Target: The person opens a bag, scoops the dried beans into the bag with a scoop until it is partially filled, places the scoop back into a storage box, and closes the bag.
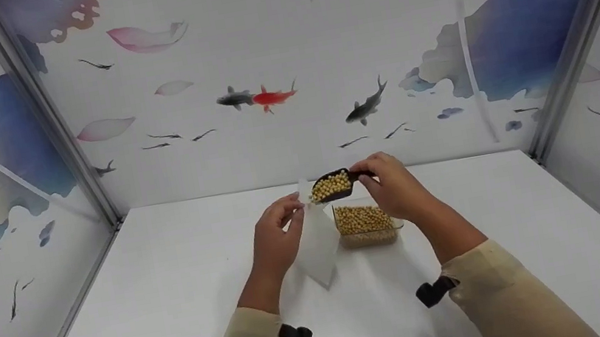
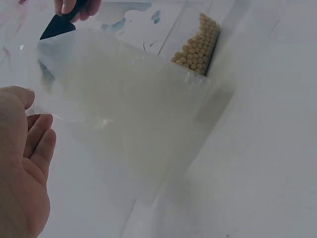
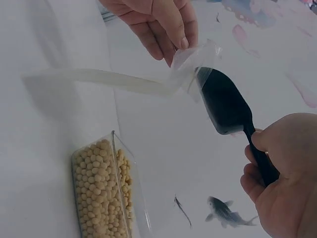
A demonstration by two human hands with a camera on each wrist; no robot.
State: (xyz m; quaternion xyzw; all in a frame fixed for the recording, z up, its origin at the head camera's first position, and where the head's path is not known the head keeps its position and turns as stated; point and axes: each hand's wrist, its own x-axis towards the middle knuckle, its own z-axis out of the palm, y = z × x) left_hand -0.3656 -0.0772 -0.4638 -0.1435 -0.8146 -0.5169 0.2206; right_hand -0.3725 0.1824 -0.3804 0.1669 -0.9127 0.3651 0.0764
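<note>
Beans [image 1: 334, 185], pale yellow and round, are heaped in a black scoop [image 3: 223, 101], and this person's right hand [image 1: 392, 186] has its fingers and thumb wrapped snugly round the handle. So the scoop sticks out to the left of that hand, with its tip right at the mouth of a see-through bag [image 1: 317, 246]; you can see the dark tip through the film. Left hand [image 1: 277, 234] is on the left side of the bag, thumb and finger pinching its top edge, other fingers loosely bent. The bag hangs down from there to a pointed corner on the near side.

Just right of the bag, below the right hand, a clear box-shaped container [image 1: 368, 239] sits on the table, loaded with more of the same beans. Can't tell if it's glass or plastic, but the walls are smooth and see-through with a visible rim.

Texture-wise: bag is thin, milky and a bit crinkly round the top, scoop is smooth with a rounded bowl and narrow handle, beans are little matte balls. Table [image 1: 173, 289] is plain white and smooth, and the far wall [image 1: 302, 38] has fish and pink petals printed on it. Tan sleeves [image 1: 506, 286] on both arms, too.
</note>
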